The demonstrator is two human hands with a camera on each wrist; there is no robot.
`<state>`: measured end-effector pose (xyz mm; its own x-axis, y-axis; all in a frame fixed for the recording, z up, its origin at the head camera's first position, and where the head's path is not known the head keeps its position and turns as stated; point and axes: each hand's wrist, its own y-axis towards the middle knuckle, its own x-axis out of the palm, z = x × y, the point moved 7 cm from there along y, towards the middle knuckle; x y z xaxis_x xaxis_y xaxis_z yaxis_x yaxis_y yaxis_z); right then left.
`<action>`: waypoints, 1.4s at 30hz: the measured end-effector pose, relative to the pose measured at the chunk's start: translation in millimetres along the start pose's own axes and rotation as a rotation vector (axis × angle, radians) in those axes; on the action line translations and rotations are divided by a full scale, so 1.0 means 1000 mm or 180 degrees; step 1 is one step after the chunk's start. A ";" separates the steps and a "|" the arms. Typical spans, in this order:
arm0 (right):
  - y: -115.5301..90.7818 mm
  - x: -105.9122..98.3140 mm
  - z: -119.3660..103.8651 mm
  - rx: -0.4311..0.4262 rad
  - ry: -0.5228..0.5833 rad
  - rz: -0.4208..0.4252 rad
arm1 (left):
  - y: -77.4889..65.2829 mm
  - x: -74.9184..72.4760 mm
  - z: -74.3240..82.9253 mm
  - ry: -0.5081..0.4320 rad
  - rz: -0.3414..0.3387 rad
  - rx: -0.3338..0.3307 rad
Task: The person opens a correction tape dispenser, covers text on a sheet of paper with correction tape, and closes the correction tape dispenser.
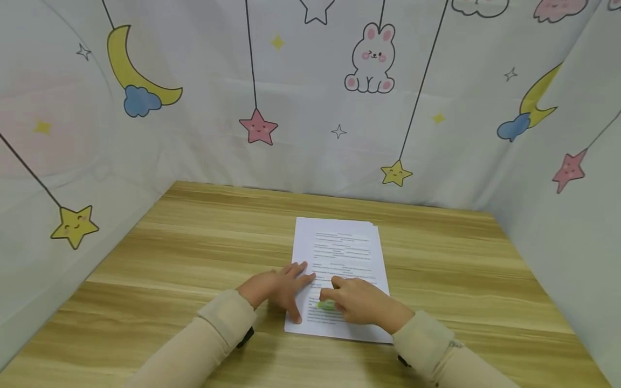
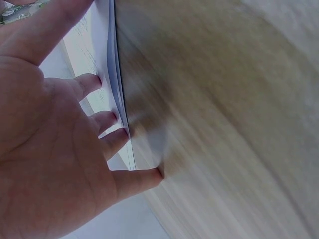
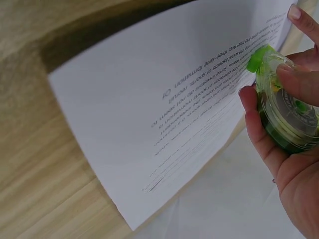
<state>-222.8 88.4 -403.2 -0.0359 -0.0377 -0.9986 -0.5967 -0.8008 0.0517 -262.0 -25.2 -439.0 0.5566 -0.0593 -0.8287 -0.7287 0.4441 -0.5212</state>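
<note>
A stack of printed paper sheets (image 1: 339, 226) lies on the wooden table. My left hand (image 1: 283, 288) rests with spread fingers on the left edge of the stack; in the left wrist view the little finger of that hand (image 2: 55, 144) reaches past the edge onto the wood. My right hand (image 1: 361, 304) grips a green, clear-cased correction tape (image 3: 289, 109) between thumb and fingers. The green tip of the correction tape is at the printed text in the lower part of the top sheet. In the head view the hand hides much of the tape's body.
The wooden tabletop (image 1: 194, 237) extends around the paper on all sides. White fabric (image 1: 310, 156) printed with stars, moons and a rabbit hangs behind the table and along both sides. Several sheets show at the stack's edge (image 2: 117, 74).
</note>
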 end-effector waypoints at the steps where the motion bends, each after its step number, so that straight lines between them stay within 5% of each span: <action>1: -0.001 0.000 0.001 0.0008 0.0009 -0.0011 | 0.000 0.000 0.000 0.0003 -0.0001 0.0000; 42: -0.055 -0.005 0.033 0.0170 0.0079 -0.0025 | 0.001 0.000 0.002 -0.0080 -0.0035 0.0056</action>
<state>-216.6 152.6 -401.3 -0.0116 -0.0467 -0.9988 -0.6390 -0.7680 0.0433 -261.7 -23.5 -439.0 0.5744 -0.0419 -0.8175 -0.7156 0.4591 -0.5264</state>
